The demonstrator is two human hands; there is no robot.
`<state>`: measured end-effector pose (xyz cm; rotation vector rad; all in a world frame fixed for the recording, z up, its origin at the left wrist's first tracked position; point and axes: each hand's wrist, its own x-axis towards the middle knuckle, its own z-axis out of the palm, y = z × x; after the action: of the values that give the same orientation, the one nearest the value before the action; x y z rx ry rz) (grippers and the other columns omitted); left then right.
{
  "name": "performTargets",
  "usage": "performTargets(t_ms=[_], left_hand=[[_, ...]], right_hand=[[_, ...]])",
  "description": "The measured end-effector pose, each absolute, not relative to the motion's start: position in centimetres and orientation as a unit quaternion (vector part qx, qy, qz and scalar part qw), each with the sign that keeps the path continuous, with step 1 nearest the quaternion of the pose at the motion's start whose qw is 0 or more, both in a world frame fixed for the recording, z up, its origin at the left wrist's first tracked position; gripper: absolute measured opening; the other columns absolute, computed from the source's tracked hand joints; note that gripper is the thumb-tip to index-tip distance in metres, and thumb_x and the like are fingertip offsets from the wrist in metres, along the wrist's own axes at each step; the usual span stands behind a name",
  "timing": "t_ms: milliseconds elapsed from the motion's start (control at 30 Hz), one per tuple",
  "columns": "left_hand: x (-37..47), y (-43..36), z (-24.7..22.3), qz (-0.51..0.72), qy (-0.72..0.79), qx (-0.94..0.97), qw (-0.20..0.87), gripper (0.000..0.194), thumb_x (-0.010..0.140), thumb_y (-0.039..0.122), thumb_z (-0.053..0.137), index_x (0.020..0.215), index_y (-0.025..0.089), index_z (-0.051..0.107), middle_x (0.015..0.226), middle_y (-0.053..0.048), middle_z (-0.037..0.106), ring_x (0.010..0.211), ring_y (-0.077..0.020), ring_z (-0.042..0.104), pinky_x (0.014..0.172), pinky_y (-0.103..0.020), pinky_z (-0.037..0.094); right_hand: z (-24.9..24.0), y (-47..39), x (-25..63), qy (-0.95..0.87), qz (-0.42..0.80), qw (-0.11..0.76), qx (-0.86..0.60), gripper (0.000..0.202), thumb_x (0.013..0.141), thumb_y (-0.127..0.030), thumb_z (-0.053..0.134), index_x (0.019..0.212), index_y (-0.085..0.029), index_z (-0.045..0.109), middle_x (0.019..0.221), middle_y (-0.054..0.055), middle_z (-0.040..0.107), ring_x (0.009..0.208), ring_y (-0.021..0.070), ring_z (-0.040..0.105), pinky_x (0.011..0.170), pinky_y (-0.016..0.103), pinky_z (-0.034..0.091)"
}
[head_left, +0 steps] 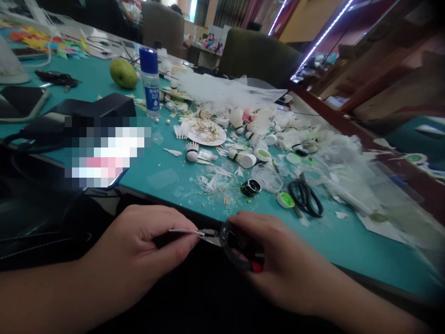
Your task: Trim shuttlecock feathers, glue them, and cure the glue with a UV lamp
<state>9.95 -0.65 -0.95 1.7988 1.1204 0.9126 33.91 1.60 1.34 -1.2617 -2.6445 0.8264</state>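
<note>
Close to the table's front edge, my left hand [146, 253] pinches a thin white piece [181, 230] between thumb and fingers; its exact kind is hard to make out. My right hand [278, 260] is wrapped round a pair of pliers [214, 237] with dark handles and a bit of red. The jaws point left and meet the piece's end at my left fingertips. Whether they grip it or only touch it, I cannot tell. Beyond my hands, a shuttlecock [192, 152] stands cork down, and a white disc [213, 135] carries small gold and pearl-like bits.
On the teal tabletop [333, 246] lie black-handled scissors [306, 197], an open black jar [251, 187], a green-filled lid [285, 200] and several shuttlecocks among plastic scraps. A blue-capped glue bottle [150, 83] stands near a green fruit [123, 73]. A blurred-out screen [107, 157] is at left.
</note>
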Motion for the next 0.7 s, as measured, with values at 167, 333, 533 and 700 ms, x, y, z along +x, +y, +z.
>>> performTargets(t_ms=[167, 333, 533, 700], left_hand=[[9.87, -0.73, -1.14, 0.363, 0.432, 0.718, 0.409, 0.017, 0.091, 0.019, 0.063, 0.079, 0.025, 0.073, 0.074, 0.010, 0.074, 0.068, -0.0054, 0.067, 0.062, -0.010, 0.047], [9.90, -0.68, -1.03, 0.358, 0.430, 0.719, 0.412, 0.019, 0.093, 0.021, 0.061, 0.079, 0.024, 0.074, 0.073, 0.008, 0.073, 0.065, -0.0065, 0.067, 0.061, -0.012, 0.047], [9.98, -0.62, -1.00, 0.358, 0.434, 0.728, 0.392, 0.020, 0.092, 0.021, 0.060, 0.079, 0.024, 0.075, 0.072, 0.007, 0.074, 0.064, -0.0077, 0.067, 0.059, -0.013, 0.047], [9.99, -0.62, -0.84, 0.347, 0.439, 0.737, 0.380, 0.021, 0.092, 0.022, 0.060, 0.079, 0.024, 0.077, 0.073, 0.006, 0.075, 0.064, -0.0091, 0.068, 0.057, -0.014, 0.047]], right_hand=[[1.21, 1.59, 33.95, -0.871, 0.265, 0.055, -0.411, 0.017, 0.075, -0.006, 0.057, 0.079, -0.020, 0.049, 0.075, -0.002, 0.051, 0.065, 0.0117, 0.046, 0.058, 0.026, 0.035], [1.13, 1.64, 33.98, -0.872, 0.266, 0.061, -0.407, 0.018, 0.074, -0.005, 0.057, 0.077, -0.020, 0.048, 0.075, -0.002, 0.050, 0.065, 0.0113, 0.045, 0.058, 0.025, 0.035], [0.96, 1.78, 34.01, -0.869, 0.270, 0.063, -0.409, 0.018, 0.074, -0.005, 0.057, 0.076, -0.020, 0.047, 0.074, -0.003, 0.051, 0.064, 0.0111, 0.045, 0.056, 0.025, 0.034], [0.91, 1.68, 34.11, -0.870, 0.264, 0.062, -0.412, 0.019, 0.073, -0.005, 0.057, 0.075, -0.021, 0.046, 0.073, -0.003, 0.051, 0.063, 0.0112, 0.045, 0.056, 0.025, 0.034]])
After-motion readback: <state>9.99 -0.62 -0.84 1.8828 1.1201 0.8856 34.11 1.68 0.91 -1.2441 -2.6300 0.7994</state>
